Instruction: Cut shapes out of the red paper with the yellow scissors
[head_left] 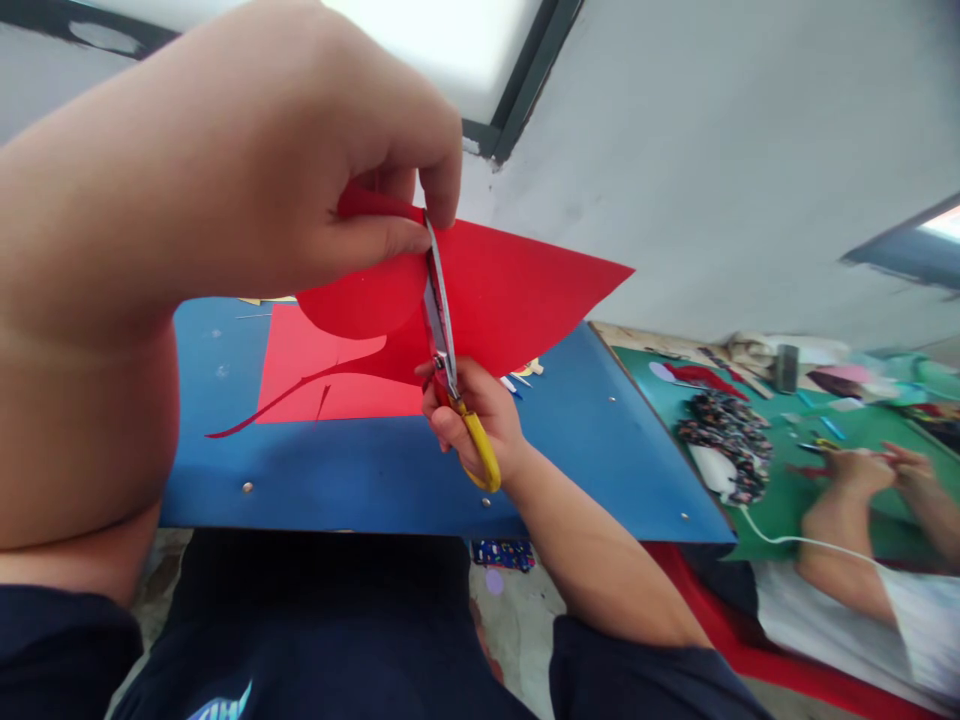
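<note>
My left hand (337, 150) is raised at upper left, its thumb and fingers pinching a sheet of red paper (525, 290) near the top edge. A curved flap of the sheet hangs left below the thumb, and a thin red strip trails from it toward lower left. My right hand (484, 410) grips a pair of scissors (480, 455) by the yellow handles. Their blades point up along the paper, the tips close to my left thumb. Whether the blades are fully closed is hard to see. Under the raised sheet, another red sheet (349, 395) lies on the table.
The blue table (360, 480) has a few pens (517, 382) behind my right hand. To the right is a green table (787, 520) with dark patterned cloth (724, 435) and a white cable (795, 540). Another person's hands (862, 475) work there. A wall and window stand ahead.
</note>
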